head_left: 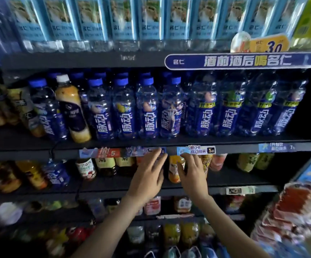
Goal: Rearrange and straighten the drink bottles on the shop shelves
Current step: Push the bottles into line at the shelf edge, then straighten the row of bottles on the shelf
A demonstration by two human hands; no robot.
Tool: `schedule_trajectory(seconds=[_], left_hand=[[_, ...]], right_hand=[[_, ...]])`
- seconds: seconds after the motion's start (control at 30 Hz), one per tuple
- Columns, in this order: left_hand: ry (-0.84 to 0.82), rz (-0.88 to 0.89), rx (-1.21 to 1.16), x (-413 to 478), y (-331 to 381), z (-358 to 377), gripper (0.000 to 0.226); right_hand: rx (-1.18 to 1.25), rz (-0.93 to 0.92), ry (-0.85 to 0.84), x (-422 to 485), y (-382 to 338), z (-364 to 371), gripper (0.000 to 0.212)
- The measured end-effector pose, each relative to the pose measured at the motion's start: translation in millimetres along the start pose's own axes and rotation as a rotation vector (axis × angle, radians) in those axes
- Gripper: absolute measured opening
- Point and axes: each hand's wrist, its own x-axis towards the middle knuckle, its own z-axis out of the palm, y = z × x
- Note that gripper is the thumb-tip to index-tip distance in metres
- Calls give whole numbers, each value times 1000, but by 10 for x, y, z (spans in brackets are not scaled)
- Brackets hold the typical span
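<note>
We hold our left hand (149, 174) and right hand (191, 175) up, fingers straight and apart, tips at the price labels (111, 152); 1 orange bottle (173, 172) stands between them.

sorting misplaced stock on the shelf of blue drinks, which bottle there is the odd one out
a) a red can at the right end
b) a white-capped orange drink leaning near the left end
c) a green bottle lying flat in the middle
b: a white-capped orange bottle leans among the blue-capped bottles near the left end of that shelf.
</note>
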Motion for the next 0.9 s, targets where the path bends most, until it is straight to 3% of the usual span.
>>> schedule_trajectory(seconds=[0.17,0.27,0.33,0.5,0.6,0.8,0.9], left_hand=[[-182,-193,-27,-401,-210,640,55],[-159,-264,-59,-422,-345,1023,55],[-125,-246,-103,-432,-416,1233,50],[-34,-335,-240,-576,-429,1426,45],[-94,-430,-319,-599,-411,1332,48],[-419,-614,-557,-655,-289,899,88],[-367,-709,-675,-758,-217,650,90]], right_hand=[[125,439,-237,-224,570,538,59],[181,477,-195,-165,829,918,87],[252,484,-112,-67,933,1143,93],[252,488,-45,109,977,1332,64],[270,486,-70,34,935,1162,62],[330,506,-384,-329,472,681,58],[300,503,-523,-468,115,657,65]])
